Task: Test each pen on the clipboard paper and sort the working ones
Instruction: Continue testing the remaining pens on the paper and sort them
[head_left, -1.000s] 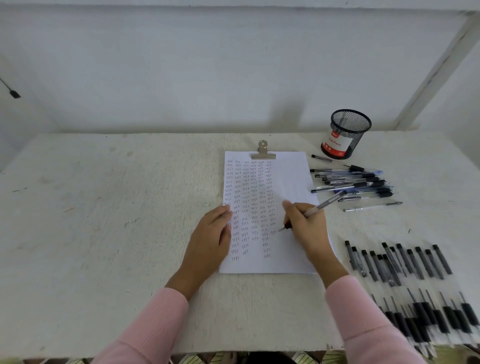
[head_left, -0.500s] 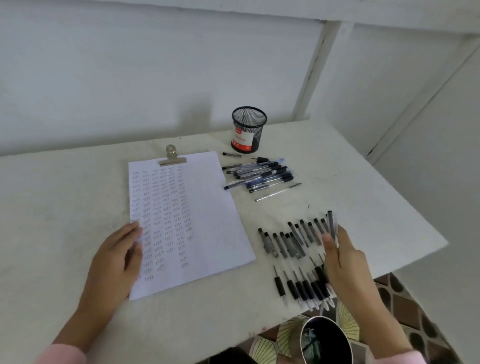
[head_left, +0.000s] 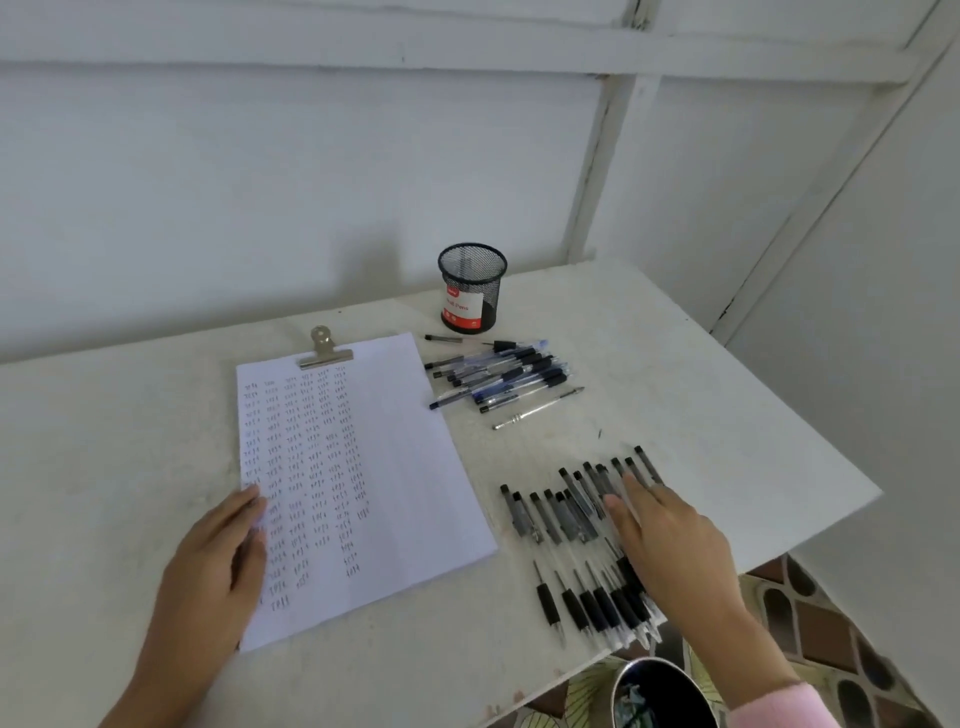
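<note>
The clipboard paper (head_left: 400, 467), covered in columns of small test marks, lies on the white table (head_left: 104, 441) under a metal clip (head_left: 324, 349). My left hand (head_left: 218, 561) rests flat on the paper's left edge. To the right of the paper, my right hand (head_left: 670, 545) lies palm down with fingers stretched over a row of black-grip pens (head_left: 556, 514). I see no pen gripped in it. A loose pile of capped pens (head_left: 504, 374) sits further back, with a single silver pen (head_left: 537, 410) beside it.
A black mesh pen cup (head_left: 470, 291) stands at the back near the wall. The table's right edge (head_left: 810, 525) is close to my right hand. Below it are a dark round container (head_left: 660, 696) and a patterned tiled floor (head_left: 831, 639).
My right hand left the paper with a pen, carried it right to the row, and now lies flat on the pens. The view swung right. My left hand stayed on the paper.
</note>
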